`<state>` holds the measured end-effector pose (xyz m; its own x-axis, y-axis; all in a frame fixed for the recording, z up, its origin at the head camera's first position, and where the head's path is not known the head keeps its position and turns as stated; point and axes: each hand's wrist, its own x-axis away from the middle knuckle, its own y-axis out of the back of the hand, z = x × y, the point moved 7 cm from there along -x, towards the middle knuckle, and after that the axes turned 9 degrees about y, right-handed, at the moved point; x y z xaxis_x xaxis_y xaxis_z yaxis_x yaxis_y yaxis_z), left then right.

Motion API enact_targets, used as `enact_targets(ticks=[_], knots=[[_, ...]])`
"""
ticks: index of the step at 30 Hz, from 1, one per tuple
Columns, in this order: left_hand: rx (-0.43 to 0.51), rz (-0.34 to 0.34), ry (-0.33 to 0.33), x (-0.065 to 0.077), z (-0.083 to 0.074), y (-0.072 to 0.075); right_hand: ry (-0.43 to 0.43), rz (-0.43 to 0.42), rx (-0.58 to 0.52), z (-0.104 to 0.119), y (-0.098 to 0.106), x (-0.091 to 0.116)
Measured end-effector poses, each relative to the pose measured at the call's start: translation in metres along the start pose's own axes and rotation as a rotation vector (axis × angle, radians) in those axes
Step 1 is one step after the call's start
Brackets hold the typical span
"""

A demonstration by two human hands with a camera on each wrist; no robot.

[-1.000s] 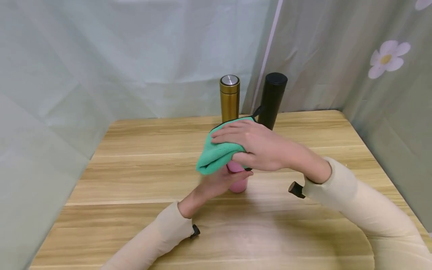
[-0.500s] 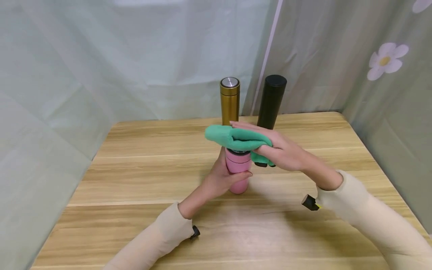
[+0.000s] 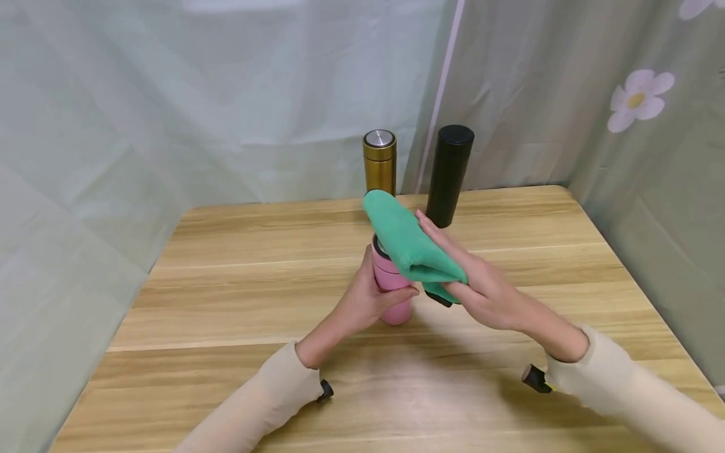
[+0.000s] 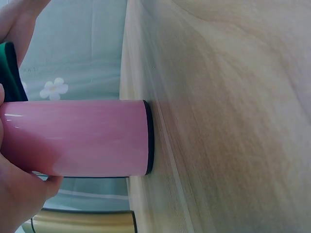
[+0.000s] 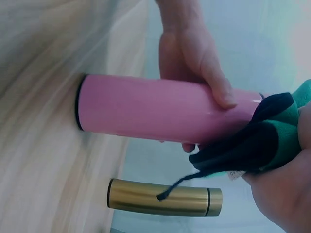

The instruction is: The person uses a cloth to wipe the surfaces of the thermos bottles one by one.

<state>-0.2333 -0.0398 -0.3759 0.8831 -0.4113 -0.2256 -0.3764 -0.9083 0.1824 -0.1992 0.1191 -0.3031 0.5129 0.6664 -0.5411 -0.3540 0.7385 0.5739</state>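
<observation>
A pink thermos bottle (image 3: 396, 312) stands upright on the wooden table, its dark base showing in the left wrist view. My left hand (image 3: 362, 296) grips it around the upper body, thumb across the near side. Folded green cloth (image 3: 399, 236) lies against the right of the bottle's top and covers much of the lid. My right hand (image 3: 484, 286) holds this cloth between the thumb below and fairly straight fingers above. A dark edging and a black loop (image 5: 177, 187) on the cloth hang down in the right wrist view.
Behind the pink bottle stands a gold thermos (image 3: 379, 163) with a silver-topped lid, partly hidden by the cloth. A black thermos (image 3: 450, 176) is to its right near the table's back edge. A pale curtain (image 3: 255, 113) hangs behind the table (image 3: 226, 283).
My right hand has swung the cloth from over the bottle's top toward the right and nearer, turning it and baring part of the rim. The left hand keeps its grip on the bottle.
</observation>
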Motion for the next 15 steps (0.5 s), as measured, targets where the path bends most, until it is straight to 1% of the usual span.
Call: enact_targets(ticks=[4, 8, 12, 13, 15], knots=[[-0.024, -0.003, -0.015, 0.001, 0.001, 0.0, 0.039, -0.006, 0.09, 0.005, -0.006, 0.009], [-0.072, -0.015, -0.017, 0.002, 0.004, 0.002, 0.093, -0.002, 0.221, 0.013, -0.013, 0.014], [-0.068, -0.006, -0.032, 0.003, 0.003, 0.003, 0.174, -0.013, 0.361, 0.023, -0.019, 0.018], [-0.08, -0.001, -0.045, 0.003, 0.002, 0.003, 0.194, -0.015, 0.385, 0.025, -0.02, 0.019], [-0.055, 0.026, -0.09, 0.003, 0.001, 0.003, 0.244, -0.023, 0.435, 0.03, -0.023, 0.02]])
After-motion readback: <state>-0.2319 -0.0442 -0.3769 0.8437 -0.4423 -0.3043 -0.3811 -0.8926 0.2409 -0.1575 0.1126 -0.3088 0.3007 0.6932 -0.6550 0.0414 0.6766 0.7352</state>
